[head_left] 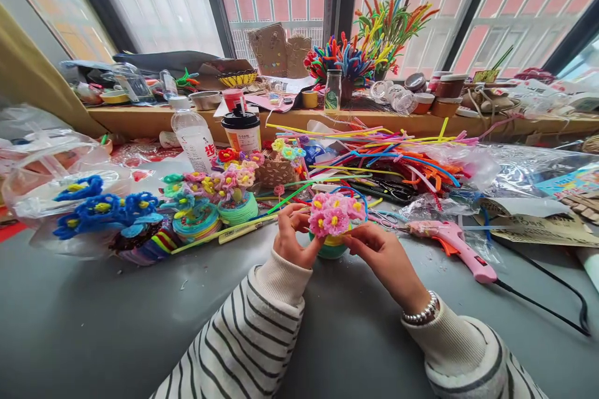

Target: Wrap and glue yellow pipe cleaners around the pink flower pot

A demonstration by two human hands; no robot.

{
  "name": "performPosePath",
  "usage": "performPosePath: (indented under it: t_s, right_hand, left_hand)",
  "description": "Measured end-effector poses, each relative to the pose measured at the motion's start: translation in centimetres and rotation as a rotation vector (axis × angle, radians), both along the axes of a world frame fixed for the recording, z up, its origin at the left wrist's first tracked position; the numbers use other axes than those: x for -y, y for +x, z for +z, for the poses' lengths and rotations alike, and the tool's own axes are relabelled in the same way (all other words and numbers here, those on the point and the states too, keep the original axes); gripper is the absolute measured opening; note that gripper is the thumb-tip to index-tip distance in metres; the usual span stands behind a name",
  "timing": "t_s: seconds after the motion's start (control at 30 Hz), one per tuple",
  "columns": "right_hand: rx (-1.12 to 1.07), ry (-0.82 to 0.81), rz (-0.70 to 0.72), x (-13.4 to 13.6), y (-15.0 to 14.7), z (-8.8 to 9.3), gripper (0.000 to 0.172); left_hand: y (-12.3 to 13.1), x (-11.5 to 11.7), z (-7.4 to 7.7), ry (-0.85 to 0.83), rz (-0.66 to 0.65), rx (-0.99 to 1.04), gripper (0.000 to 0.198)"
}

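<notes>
A bunch of pink pipe-cleaner flowers (pixel 334 215) with yellow centres stands in a small green and yellow pot (pixel 332 250) on the grey table. My left hand (pixel 294 237) is closed at the bunch's left side, thumb in front and fingers partly hidden by the petals. From the right, my right hand (pixel 381 255) reaches to the lower right of the blooms. Its thumb and fingertips pinch together there, just over the pot; what lies between them is too small to make out.
Several finished flower pots (pixel 238 207) stand to the left, blue-flowered ones (pixel 103 206) farthest out. A pink glue gun (pixel 461 246) with a black cord lies right, beside scissors (pixel 386 219). Behind are loose pipe cleaners (pixel 397 159), a bottle (pixel 191 137) and a lidded cup (pixel 242 132).
</notes>
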State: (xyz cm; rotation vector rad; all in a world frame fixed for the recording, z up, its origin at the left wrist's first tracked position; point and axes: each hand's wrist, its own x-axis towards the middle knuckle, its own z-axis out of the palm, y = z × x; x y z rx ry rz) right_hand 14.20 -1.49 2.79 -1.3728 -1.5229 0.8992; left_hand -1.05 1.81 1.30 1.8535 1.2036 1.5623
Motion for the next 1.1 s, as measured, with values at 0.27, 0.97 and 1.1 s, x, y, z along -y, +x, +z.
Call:
performPosePath:
  t_s: [0.27,0.97,1.1]
  right_hand:
    - [-0.095,0.058,-0.021,0.5,-0.4,-0.5,0.02]
    - [0.312,0.204,-0.225,2.3,4.3,0.2,0.029]
    - [0.969,0.21,-0.697,3.3,11.3,-1.2,0.051]
  left_hand:
    - [-0.8,1.3,-0.9,0.151,0.016,-0.042,0.032]
    - [-0.5,0.9,-1.5,0.624,0.1,-0.478,0.01]
    - [-0.6,0.8,-1.2,0.639,0.063,-0.483,0.009]
